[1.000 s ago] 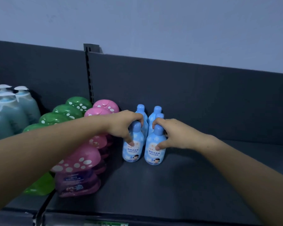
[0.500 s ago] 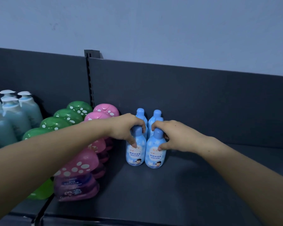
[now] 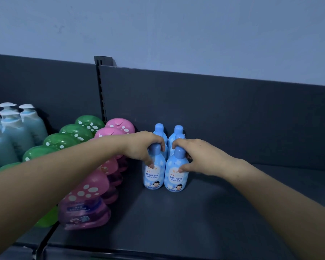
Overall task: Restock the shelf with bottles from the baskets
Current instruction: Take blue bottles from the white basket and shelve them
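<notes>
Two blue bottles (image 3: 154, 178) stand right of the pink bottles (image 3: 118, 128), one gripped by the left hand (image 3: 141, 147), one by the right hand (image 3: 195, 156). A hard push could tip them.

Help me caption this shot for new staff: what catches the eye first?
Two hands meet at mid-shelf: the left hand grips the left blue bottle, the right hand grips the right blue bottle, both standing upright side by side. Left of them run rows of pink spotted-cap bottles and green spotted-cap bottles.
</notes>
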### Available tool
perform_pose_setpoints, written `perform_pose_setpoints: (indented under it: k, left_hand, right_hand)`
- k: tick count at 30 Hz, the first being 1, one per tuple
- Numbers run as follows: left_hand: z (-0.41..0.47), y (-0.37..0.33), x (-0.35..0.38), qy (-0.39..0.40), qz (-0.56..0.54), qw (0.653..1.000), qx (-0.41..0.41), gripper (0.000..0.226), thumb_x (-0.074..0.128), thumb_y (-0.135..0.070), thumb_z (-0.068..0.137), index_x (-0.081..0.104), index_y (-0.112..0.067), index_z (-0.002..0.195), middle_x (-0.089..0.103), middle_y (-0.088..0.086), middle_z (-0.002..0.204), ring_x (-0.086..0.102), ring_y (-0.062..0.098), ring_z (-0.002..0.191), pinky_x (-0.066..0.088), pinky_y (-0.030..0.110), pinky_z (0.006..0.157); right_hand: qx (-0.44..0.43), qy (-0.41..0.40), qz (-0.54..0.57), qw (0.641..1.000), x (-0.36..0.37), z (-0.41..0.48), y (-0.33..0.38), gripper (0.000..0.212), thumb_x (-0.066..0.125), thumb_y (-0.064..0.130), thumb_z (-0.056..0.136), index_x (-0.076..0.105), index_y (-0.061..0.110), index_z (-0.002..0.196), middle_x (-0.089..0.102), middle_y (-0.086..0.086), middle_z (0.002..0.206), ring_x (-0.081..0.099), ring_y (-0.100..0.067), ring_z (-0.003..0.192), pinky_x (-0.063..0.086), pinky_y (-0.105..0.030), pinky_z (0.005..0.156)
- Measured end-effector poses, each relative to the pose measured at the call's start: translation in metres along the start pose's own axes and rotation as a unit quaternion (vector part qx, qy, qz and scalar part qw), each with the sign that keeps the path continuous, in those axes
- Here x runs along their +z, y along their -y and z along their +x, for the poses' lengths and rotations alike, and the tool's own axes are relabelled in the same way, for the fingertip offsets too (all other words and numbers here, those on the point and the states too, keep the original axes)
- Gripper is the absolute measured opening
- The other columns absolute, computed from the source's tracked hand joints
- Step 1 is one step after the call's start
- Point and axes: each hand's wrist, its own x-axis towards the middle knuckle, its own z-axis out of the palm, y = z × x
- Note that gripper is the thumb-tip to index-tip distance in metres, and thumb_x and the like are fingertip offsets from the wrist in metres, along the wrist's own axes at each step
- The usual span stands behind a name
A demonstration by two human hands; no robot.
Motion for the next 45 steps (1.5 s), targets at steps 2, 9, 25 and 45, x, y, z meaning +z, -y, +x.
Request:
perform_pose_setpoints:
  k: [2, 9, 25, 45]
  left_hand:
    - [0.0, -0.001, 0.0, 0.008, 0.004, 1.0, -0.011, 0.053, 0.075, -0.016, 0.075, 0.05, -0.021, 0.121, 0.051, 0.002, 0.103, 0.044, 0.01, 0.077, 0.039, 0.018, 0.062]
    - [-0.022, -0.012, -0.022, -0.041, 0.003, 0.999, -0.021, 0.051, 0.075, -0.017, 0.075, 0.053, -0.015, 0.121, 0.055, -0.006, 0.112, 0.052, 0.012, 0.101, 0.044, 0.027, 0.091]
    - [-0.27, 0.025, -0.068, -0.137, 0.21, 0.917, -0.311, 0.045, 0.063, -0.012, 0.08, 0.052, -0.021, 0.123, 0.053, -0.008, 0.118, 0.051, 0.015, 0.101, 0.039, 0.026, 0.081]
    - [-0.627, 0.089, 0.058, -0.07, 0.02, 0.763, -0.643, 0.047, 0.07, -0.023, 0.082, 0.051, -0.021, 0.125, 0.056, -0.002, 0.121, 0.054, 0.016, 0.106, 0.045, 0.028, 0.088]
  right_hand:
    - [-0.004, 0.005, 0.003, 1.0, 0.001, 0.0, -0.001, 0.046, 0.071, 0.026, 0.079, 0.045, 0.026, 0.117, 0.045, 0.013, 0.083, 0.048, -0.015, 0.082, 0.045, -0.033, 0.07]
    - [-0.031, 0.006, -0.017, 0.999, -0.017, 0.008, 0.001, 0.06, 0.068, 0.039, 0.079, 0.038, 0.029, 0.131, 0.053, 0.007, 0.109, 0.053, -0.016, 0.093, 0.048, -0.035, 0.081]
    - [-0.357, -0.079, -0.043, 0.93, -0.028, 0.093, 0.205, 0.045, 0.059, 0.029, 0.086, 0.045, 0.022, 0.128, 0.057, 0.001, 0.117, 0.055, -0.02, 0.104, 0.046, -0.037, 0.085]
    - [-0.586, 0.095, -0.081, 0.801, 0.145, 0.081, 0.587, 0.041, 0.057, 0.027, 0.086, 0.048, 0.017, 0.124, 0.055, -0.005, 0.1, 0.056, -0.028, 0.102, 0.038, -0.032, 0.067]
